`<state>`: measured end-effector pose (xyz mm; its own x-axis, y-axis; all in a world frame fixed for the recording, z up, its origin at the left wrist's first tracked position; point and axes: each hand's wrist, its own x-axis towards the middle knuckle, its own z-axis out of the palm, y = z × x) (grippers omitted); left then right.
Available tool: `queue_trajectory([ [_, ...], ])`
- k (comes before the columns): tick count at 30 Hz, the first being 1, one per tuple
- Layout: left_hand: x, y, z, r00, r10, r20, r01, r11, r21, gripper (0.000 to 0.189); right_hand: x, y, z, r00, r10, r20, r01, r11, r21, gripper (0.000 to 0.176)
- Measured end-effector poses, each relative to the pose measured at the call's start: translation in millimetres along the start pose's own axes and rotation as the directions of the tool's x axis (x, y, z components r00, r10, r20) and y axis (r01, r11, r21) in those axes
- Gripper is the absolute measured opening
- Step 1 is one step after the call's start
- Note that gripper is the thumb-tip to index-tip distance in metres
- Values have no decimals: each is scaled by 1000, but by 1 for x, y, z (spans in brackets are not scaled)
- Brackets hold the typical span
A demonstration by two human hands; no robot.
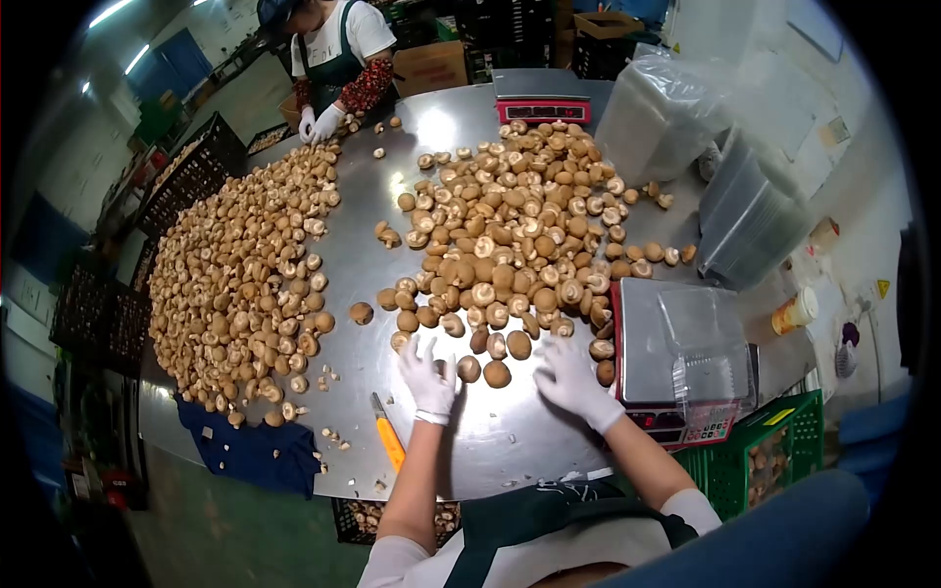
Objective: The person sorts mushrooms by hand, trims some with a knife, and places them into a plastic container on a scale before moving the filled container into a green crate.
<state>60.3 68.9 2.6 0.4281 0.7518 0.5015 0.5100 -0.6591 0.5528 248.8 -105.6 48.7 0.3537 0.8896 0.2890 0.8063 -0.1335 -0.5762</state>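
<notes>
My left hand (428, 380), in a white glove, is at the near edge of a heap of brown shiitake mushrooms (520, 225). Its fingers are spread, close beside a loose mushroom (470, 368). My right hand (576, 384), gloved as well, has its fingers apart at the right side of the same edge. Between the two hands lie a few single mushrooms, one (497, 374) nearest to me. An orange-handled utility knife (390, 439) rests on the metal table (470, 441), left of my left forearm. Right of my right hand stands a scale (635, 333) with a clear plastic tray (704, 343) on it.
A larger mushroom pile (240, 284) covers the table's left side. Opposite, a person (343, 59) in white gloves handles mushrooms. A second scale (542, 96) stands at the far edge. Stacked clear trays (755, 211) line the right, above a green crate (804, 441). A blue cloth (245, 446) hangs front left.
</notes>
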Motion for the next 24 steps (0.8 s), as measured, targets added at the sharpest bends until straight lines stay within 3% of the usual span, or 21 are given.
queue_trajectory([
  [1,8,-16,-4,1000,-14,-25,17,994,106,48,14,9,8,997,73,30,-72,997,-30,40],
  [3,21,-34,-5,987,-163,-14,161,955,249,57,34,18,24,984,159,-84,-176,949,-263,52],
  [4,23,-37,-6,980,-193,46,178,958,227,58,40,19,31,984,156,-81,-173,949,-264,52],
  [6,25,-39,0,976,-164,144,141,978,156,56,51,19,43,914,405,-2,-390,879,-273,61],
  [7,23,-38,6,978,-107,179,89,991,104,54,49,15,47,928,372,9,-351,882,-314,61],
  [9,15,-23,13,991,-89,101,98,991,-90,40,38,7,52,975,215,-59,-223,949,-224,60],
  [11,1,-16,16,950,82,300,-3,967,-255,39,25,-4,46,999,30,-36,-39,958,-285,53],
  [13,-10,12,7,942,243,230,-214,966,-145,41,8,-8,46,998,-54,44,62,978,-200,54],
  [15,-12,17,1,932,270,240,-227,955,-190,45,-4,-10,47,995,-38,92,50,990,-136,55],
  [17,-13,16,0,976,176,125,-128,937,-326,46,-10,-14,44,999,-23,46,27,997,-78,56],
  [19,-12,-2,6,987,104,121,-65,955,-291,41,-8,-6,45,997,20,-69,-18,999,34,45],
  [22,19,-16,16,972,60,228,2,966,-260,38,4,3,42,984,129,-126,-115,987,109,35],
  [24,43,-2,18,861,-52,506,219,936,-276,40,10,3,37,945,286,-156,-226,920,321,28],
])
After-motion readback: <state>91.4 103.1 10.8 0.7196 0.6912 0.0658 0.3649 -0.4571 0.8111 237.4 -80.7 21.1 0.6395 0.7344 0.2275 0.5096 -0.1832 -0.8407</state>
